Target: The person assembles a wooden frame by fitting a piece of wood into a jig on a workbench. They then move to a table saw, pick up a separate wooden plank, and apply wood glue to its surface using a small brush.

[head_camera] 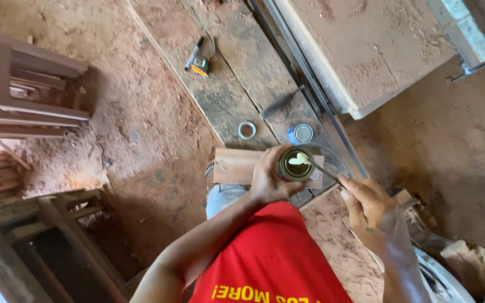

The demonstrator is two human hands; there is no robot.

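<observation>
**Hands steady an open can while a thin stick lifts pale paste**

The left hand (pixel 268 178) wraps around the side of a small round can (pixel 296 164), fingers curled tight on its wall, so the open top faces up and stays level in front of the person's chest. Holding it off the surface this way keeps the contents within easy reach of the other hand. The right hand (pixel 366 203) is closed in a narrow pinch on the near end of a thin stick (pixel 324 170), whose far end lies across the can's mouth and carries a blob of pale, creamy paste (pixel 300 160). The stick slants up from the hand to the can, which likely lets the paste sit on the tip without dripping.

Just below the can lies a short wooden block (pixel 237 166) on the dusty plank surface (pixel 220 95). A blue-rimmed lid (pixel 300 134) and a metal ring (pixel 247 130) rest near it, set aside. Farther up the plank lie a tape measure (pixel 200 66) and a pen (pixel 193 53), well apart from the hands.
</observation>
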